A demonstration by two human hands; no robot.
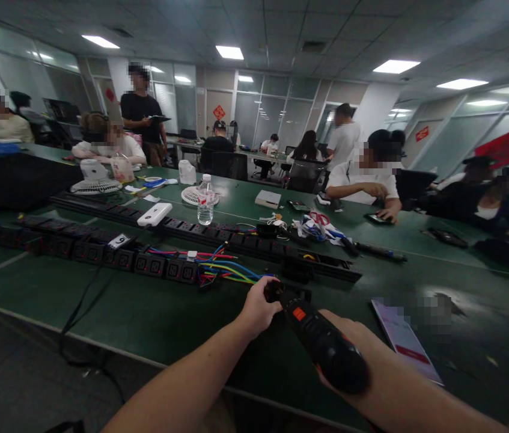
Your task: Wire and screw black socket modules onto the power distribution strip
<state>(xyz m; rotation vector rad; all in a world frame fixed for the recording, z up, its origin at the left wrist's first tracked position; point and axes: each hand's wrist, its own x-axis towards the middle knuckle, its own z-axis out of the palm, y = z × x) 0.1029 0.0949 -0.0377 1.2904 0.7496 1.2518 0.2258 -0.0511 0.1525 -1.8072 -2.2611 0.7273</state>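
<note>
My right hand (342, 337) is wrapped round a black power screwdriver (321, 343) with an orange switch, its front end pointing away from me. At that front end, my left hand (258, 307) pinches a small black part (274, 290), mostly hidden by the fingers and the tool. Red, blue and yellow-green wires (231, 270) run from the left up to this part. They come out of the end of a black socket strip (146, 263) lying on the green table (155, 319). Whether the tool's tip touches the part I cannot tell.
Behind lies a long black rail (236, 240). Beyond it stand a water bottle (206, 201), a white power bank (155, 214) and two white fans. A phone-like flat panel (405, 340) lies at right. A black cable (78, 307) hangs over the front edge. Several people sit around.
</note>
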